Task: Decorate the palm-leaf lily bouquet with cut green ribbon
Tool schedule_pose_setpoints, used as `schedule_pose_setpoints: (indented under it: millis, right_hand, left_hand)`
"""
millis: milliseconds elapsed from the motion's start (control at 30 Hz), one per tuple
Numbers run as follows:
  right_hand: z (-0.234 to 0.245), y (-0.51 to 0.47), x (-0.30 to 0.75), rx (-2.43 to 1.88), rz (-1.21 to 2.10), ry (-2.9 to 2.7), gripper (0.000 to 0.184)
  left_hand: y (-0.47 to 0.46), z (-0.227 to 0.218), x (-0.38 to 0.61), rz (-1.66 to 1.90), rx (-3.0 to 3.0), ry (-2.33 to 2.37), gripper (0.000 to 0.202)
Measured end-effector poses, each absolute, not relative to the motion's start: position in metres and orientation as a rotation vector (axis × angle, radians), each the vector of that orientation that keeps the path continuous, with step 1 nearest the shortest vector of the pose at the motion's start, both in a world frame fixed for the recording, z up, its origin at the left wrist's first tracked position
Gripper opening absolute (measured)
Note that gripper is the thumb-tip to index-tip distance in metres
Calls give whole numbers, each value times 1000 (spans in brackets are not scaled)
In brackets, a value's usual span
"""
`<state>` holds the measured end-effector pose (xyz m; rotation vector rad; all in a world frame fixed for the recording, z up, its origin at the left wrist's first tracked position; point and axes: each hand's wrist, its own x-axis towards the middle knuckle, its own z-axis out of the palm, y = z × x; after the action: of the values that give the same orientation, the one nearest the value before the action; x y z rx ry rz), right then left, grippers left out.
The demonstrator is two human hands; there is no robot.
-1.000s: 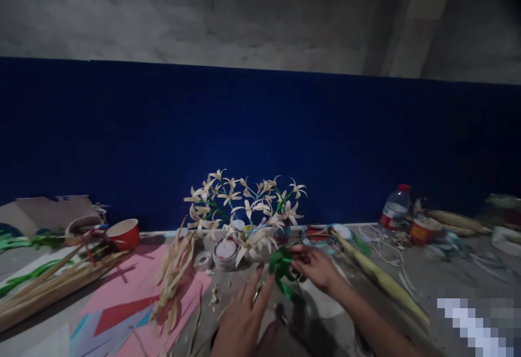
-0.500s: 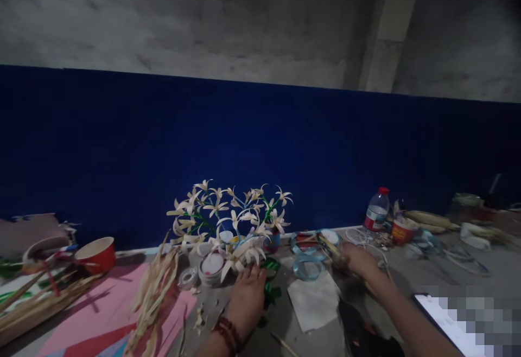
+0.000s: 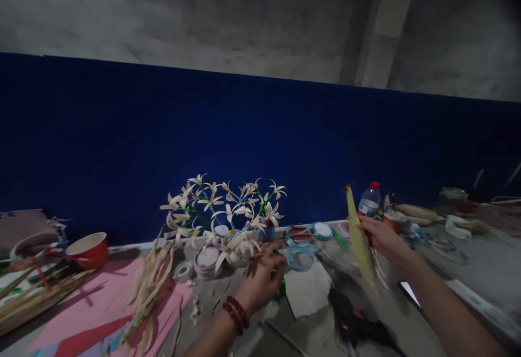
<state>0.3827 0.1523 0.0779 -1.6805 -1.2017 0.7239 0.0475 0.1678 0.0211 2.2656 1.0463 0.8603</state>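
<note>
My right hand [image 3: 378, 235] pinches a long, pale yellow-green corn husk [image 3: 360, 243], held up on a slant with its dark tip at the top. My left hand [image 3: 264, 270], with a red bead bracelet [image 3: 236, 314] at the wrist, is curled round a shiny green thing [image 3: 280, 290], mostly hidden by the fingers. Just behind the left hand stands a bunch of cream husk flowers [image 3: 228, 210] on green and blue stems. Between the hands lie a whitish square sheet [image 3: 308, 289] and a light blue ribbon roll [image 3: 301, 257].
A black glue gun [image 3: 358, 319] lies in front of the right hand, near a phone [image 3: 409, 293]. Behind are a red-capped bottle [image 3: 369, 201] and a blue partition [image 3: 244, 123]. Dry husk strips [image 3: 150, 286] cover pink paper [image 3: 93, 297] at left, near an orange bowl [image 3: 89, 251].
My right hand has lifted the corn husk up from among the rolls and brought it rightward. My left hand has shifted slightly right and its fingers have curled. The view has shifted a little.
</note>
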Motion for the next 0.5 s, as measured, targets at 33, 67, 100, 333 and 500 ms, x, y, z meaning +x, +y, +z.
schedule_pose_setpoints:
  millis: [33,67,100,333,500]
  right_hand:
    - [79,146,373,-1586,800,-1152,26]
    - [80,139,361,-1498,867,-1107,24]
    - [79,132,347,-1417,921,-1062,25]
    - [52,74,236,-1099,1145,-793,41]
    - [3,32,205,-1062,1313,-977,36]
  left_hand:
    - [159,22,51,888,2233,1002,22]
    - [150,22,56,907,2186,963,25]
    - [141,21,62,911,2130,929,29]
    - [80,28,90,797,1258,467,89]
    - [46,14,26,890,1529,751,51]
